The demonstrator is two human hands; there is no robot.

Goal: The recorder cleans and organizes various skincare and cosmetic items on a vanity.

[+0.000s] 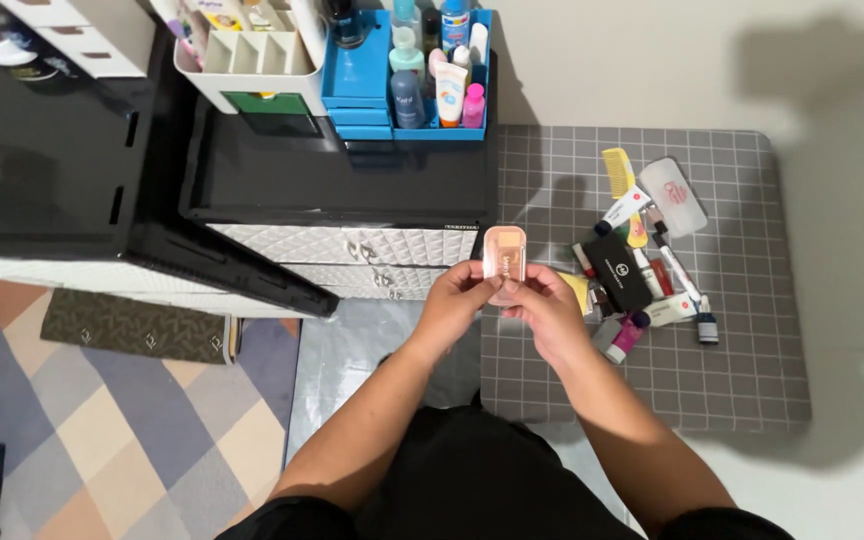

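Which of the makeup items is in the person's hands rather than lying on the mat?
The small peach compact, gripped by the left hand and right hand; the rest lie on the grey mat.

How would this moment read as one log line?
left hand: holds peach compact | right hand: same compact | nearby: cosmetics pile on grey mat

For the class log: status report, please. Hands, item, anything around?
Left hand and right hand both grip a peach compact. Held above grey mat. Cosmetics pile to the right, untouched.
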